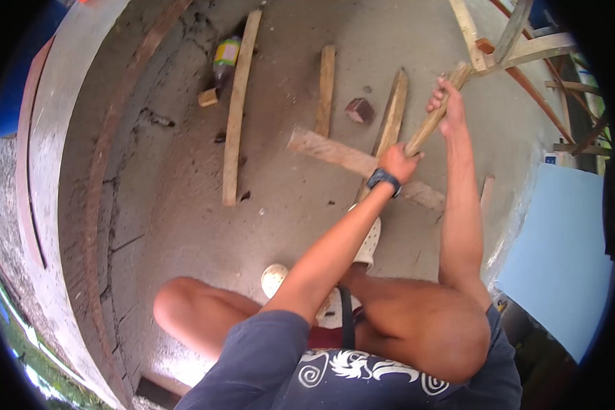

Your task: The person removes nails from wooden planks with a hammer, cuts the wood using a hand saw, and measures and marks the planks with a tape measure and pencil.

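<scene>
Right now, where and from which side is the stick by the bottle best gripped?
Probably at the middle of that stick, from the picture's right: it lies long and thin on the floor, so a central grip should balance. The bottle and small block sit close on its left; bare floor borders its middle on the right. The left hand, nearer, would first leave the held stick.

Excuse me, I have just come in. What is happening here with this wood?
The person's left hand and right hand both grip one wooden stick, the left near its lower end, the right farther up. Seen from above, a board passes beneath the left hand. A long wood strip, a bottle and a reddish block lie on the floor.
</scene>
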Available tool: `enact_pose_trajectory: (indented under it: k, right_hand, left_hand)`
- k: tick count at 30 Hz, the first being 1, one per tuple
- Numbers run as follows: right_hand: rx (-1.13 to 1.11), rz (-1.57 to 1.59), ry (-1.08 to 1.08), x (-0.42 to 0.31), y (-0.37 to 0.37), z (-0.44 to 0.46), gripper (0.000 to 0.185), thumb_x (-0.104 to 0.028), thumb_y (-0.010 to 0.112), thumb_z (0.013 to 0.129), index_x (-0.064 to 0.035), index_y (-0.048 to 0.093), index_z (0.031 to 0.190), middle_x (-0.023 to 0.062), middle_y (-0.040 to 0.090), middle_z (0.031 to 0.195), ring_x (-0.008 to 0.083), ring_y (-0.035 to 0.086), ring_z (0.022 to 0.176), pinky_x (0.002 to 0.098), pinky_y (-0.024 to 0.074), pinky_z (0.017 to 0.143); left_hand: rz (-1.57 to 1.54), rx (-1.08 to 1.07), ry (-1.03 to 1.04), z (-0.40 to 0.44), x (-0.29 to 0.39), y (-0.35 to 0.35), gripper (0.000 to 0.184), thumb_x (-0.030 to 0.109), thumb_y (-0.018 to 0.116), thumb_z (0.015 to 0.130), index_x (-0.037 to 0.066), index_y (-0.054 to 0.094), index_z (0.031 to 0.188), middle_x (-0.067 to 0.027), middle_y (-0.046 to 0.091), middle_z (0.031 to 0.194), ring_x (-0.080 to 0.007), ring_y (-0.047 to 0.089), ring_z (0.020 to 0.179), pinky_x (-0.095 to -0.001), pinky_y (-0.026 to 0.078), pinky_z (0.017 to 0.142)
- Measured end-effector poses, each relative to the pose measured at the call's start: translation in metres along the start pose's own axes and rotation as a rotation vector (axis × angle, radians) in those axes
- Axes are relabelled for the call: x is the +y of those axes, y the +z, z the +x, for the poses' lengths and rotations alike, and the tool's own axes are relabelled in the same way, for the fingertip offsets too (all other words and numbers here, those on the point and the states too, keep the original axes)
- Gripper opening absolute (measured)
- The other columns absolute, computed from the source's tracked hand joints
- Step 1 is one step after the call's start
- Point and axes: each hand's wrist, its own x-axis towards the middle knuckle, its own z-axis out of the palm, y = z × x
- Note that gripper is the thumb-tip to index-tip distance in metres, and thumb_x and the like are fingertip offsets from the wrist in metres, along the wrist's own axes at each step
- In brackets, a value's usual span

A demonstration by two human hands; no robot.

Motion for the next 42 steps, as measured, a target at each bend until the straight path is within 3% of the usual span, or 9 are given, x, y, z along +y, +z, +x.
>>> enact_pose_trajectory:
  k: [6, 24, 28, 31, 33, 35, 39, 41, 42]
  right_hand:
    - [0.269, -0.173, -0.095, 0.001, 0.012, -0.014, 0.025, -0.026, 0.068, 0.094, -0.0092, 0.050, 0.089, -0.0013, 0.041, 0.068, 0.0105, 0.040, 0.052, 0.0298, 0.0400, 0.047]
    - [0.266, -0.037, -0.324, 0.002, 0.020, -0.103, 0.026, -0.018, 0.063, 0.094, -0.0121, 0.047, 0.076, -0.0016, 0.040, 0.060, 0.0112, 0.039, 0.049, 0.0317, 0.0377, 0.048]
    - [0.209, -0.210, -0.261, 0.001, 0.037, -0.097, 0.023, -0.019, 0.064, 0.095, -0.0117, 0.049, 0.079, -0.0014, 0.041, 0.062, 0.0118, 0.042, 0.051, 0.0332, 0.0404, 0.050]
    - [0.146, -0.203, -0.159, -0.026, 0.050, -0.091, 0.022, -0.025, 0.064, 0.098, -0.0112, 0.051, 0.088, -0.0016, 0.041, 0.067, 0.0128, 0.045, 0.057, 0.0334, 0.0441, 0.060]
    - [0.075, -0.065, -0.341, -0.042, 0.047, -0.091, 0.023, -0.027, 0.065, 0.098, -0.0101, 0.052, 0.089, -0.0012, 0.045, 0.068, 0.0134, 0.048, 0.059, 0.0336, 0.0463, 0.063]
    - [0.035, -0.146, -0.195, -0.053, 0.030, -0.077, 0.025, -0.030, 0.064, 0.099, -0.0110, 0.051, 0.090, -0.0016, 0.046, 0.070, 0.0128, 0.049, 0.062, 0.0324, 0.0464, 0.067]
    - [0.068, -0.071, -0.250, -0.035, 0.028, -0.109, 0.020, -0.021, 0.060, 0.099, -0.0108, 0.049, 0.086, -0.0006, 0.047, 0.069, 0.0121, 0.047, 0.061, 0.0318, 0.0466, 0.067]
    - [-0.061, -0.126, -0.425, -0.022, 0.036, -0.217, 0.016, -0.012, 0.056, 0.097, -0.0082, 0.048, 0.084, 0.0027, 0.050, 0.069, 0.0130, 0.047, 0.061, 0.0325, 0.0468, 0.066]
    - [-0.104, -0.185, -0.501, -0.013, 0.041, -0.241, 0.013, -0.008, 0.055, 0.096, -0.0064, 0.048, 0.085, 0.0048, 0.052, 0.070, 0.0137, 0.048, 0.062, 0.0335, 0.0471, 0.066]
  left_hand:
    - [0.003, 0.072, 0.070, -0.001, -0.018, 0.023, 0.039, 0.031, 0.078, 0.085, -0.002, 0.061, 0.093, -0.0279, 0.069, 0.091, -0.0475, 0.066, 0.091, -0.0519, 0.052, 0.080]
    - [-0.087, 0.070, 0.367, -0.040, -0.030, 0.011, 0.026, 0.014, 0.071, 0.086, 0.003, 0.051, 0.099, -0.0297, 0.064, 0.087, -0.0525, 0.060, 0.089, -0.0575, 0.046, 0.071]
    - [-0.069, -0.028, 0.167, -0.035, -0.025, 0.008, 0.032, 0.013, 0.072, 0.084, 0.004, 0.049, 0.105, -0.0293, 0.064, 0.092, -0.0514, 0.060, 0.094, -0.0571, 0.047, 0.076]
    - [-0.082, -0.006, 0.182, -0.033, -0.027, 0.009, 0.034, 0.013, 0.072, 0.083, 0.003, 0.049, 0.106, -0.0285, 0.064, 0.092, -0.0501, 0.060, 0.094, -0.0566, 0.048, 0.077]
    - [-0.073, 0.052, 0.191, -0.039, -0.034, 0.015, 0.029, 0.017, 0.073, 0.087, 0.006, 0.053, 0.104, -0.0261, 0.066, 0.090, -0.0500, 0.061, 0.090, -0.0545, 0.049, 0.070]
    - [-0.052, 0.079, 0.145, -0.034, -0.020, 0.015, 0.027, 0.020, 0.074, 0.087, 0.006, 0.055, 0.100, -0.0255, 0.066, 0.089, -0.0496, 0.062, 0.090, -0.0525, 0.049, 0.070]
    - [-0.019, 0.043, 0.018, -0.050, -0.014, 0.012, 0.025, 0.019, 0.077, 0.086, 0.007, 0.058, 0.094, -0.0218, 0.065, 0.081, -0.0473, 0.063, 0.085, -0.0501, 0.050, 0.070]
    - [-0.093, 0.142, 0.440, -0.061, -0.040, 0.016, 0.024, 0.017, 0.080, 0.084, 0.007, 0.059, 0.090, -0.0173, 0.061, 0.072, -0.0430, 0.063, 0.075, -0.0472, 0.051, 0.067]
    - [-0.092, 0.064, 0.455, -0.078, -0.049, 0.023, 0.024, 0.012, 0.081, 0.082, 0.007, 0.059, 0.091, -0.0145, 0.061, 0.076, -0.0368, 0.062, 0.073, -0.0442, 0.051, 0.067]
